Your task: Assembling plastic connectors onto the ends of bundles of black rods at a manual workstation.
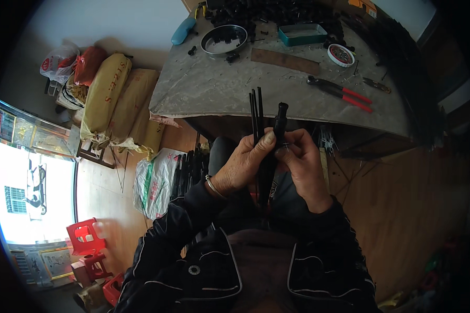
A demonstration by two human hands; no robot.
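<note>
In front of my lap, above the floor and just short of the table edge, both hands are close together. My left hand (245, 160) is closed round a long black rod with a thick, ridged, knob-ended handle (281, 117) pointing up. Several thin black sticks (257, 109) also stand up out of its grip. My right hand (304, 164) is closed beside the handle's lower end, thumb and fingertips pinched together. A thin bright sliver, like a pin or wire (285, 146), shows at those fingertips. The lower part of the black rod hangs toward my lap.
The grey table (209, 88) ahead bears red-handled pliers (342, 95), a flat brown strip (284, 61), a round metal dish (224, 40), a green tray (303, 34), a small white tub (341, 55) and a heap of black parts (277, 13). Yellow sacks (105, 99) and red stools (86, 237) stand left.
</note>
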